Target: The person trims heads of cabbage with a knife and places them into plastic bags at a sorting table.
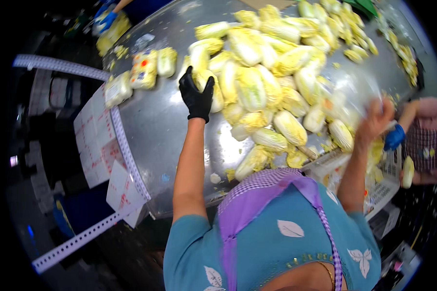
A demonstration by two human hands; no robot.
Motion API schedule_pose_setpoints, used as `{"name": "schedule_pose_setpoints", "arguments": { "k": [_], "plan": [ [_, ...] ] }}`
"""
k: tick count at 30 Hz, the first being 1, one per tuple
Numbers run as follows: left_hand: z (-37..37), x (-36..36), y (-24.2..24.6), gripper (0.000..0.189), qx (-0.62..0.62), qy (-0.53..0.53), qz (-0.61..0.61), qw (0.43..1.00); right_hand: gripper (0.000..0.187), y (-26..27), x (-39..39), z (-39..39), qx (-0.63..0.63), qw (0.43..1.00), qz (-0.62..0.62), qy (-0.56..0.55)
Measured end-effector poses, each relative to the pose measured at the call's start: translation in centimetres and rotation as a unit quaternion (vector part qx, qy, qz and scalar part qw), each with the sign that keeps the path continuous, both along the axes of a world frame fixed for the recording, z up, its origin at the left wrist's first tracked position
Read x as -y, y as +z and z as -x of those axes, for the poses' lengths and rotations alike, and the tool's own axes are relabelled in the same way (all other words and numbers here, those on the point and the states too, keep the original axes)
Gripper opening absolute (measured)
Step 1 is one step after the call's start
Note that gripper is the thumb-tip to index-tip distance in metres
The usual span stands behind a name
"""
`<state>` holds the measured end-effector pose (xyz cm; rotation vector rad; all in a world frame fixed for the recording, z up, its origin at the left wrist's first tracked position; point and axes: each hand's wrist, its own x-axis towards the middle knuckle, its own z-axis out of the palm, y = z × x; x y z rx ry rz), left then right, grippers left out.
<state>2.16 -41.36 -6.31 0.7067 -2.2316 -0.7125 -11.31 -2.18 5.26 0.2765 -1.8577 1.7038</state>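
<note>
My left hand, in a black glove, has its fingers spread on a napa cabbage at the near left side of a large heap. My bare right hand is raised at the right, blurred, with its fingers closed on a clear plastic bag that bears orange marks. The bag hangs over the heap's right side, blurred as well. Pale yellow napa cabbages lie piled between my hands. Left of my left hand are a bagged cabbage pack with printed spots and two more wrapped cabbages.
The metal table carries the heap and leaf scraps. A white plastic crate stands by my right arm. A co-worker's blue-gloved hand is close to my right hand; another co-worker's gloved hands are at the top left. Printed white boxes stand left.
</note>
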Motion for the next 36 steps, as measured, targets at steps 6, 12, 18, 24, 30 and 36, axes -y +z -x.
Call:
{"name": "schedule_pose_setpoints", "arguments": {
  "k": [6, 12, 18, 24, 30, 36],
  "plan": [
    [-3.7, 9.6, -2.2, 0.069, 0.046, 0.081, 0.085, 0.992, 0.028, -11.7, -21.2, -11.8, 0.149, 0.780, -0.557, -0.246],
    [-1.6, 21.1, -3.2, 0.105, 0.303, 0.194, 0.088, 0.929, 0.027, -32.7, -31.3, -20.1, 0.509, 0.653, -0.527, 0.191],
    [-2.5, 24.1, -2.0, 0.112, 0.516, 0.207, 0.072, 0.828, 0.031, -21.1, -27.3, -14.0, 0.501, 0.619, -0.579, 0.174],
    [-4.0, 28.6, -5.3, 0.087, 0.265, 0.130, 0.108, 0.949, 0.037, -9.3, -19.6, -12.2, 0.486, 0.572, -0.661, 0.004],
    [-9.2, 26.8, -2.9, 0.046, -0.086, 0.055, -0.441, 0.892, 0.035, -3.6, -12.1, -8.0, 0.176, 0.727, -0.658, -0.089],
    [-13.1, 18.2, -0.2, 0.053, -0.216, -0.121, -0.568, 0.785, 0.033, -0.6, 4.0, -5.0, 0.177, 0.886, -0.367, 0.223]
  ]
}}
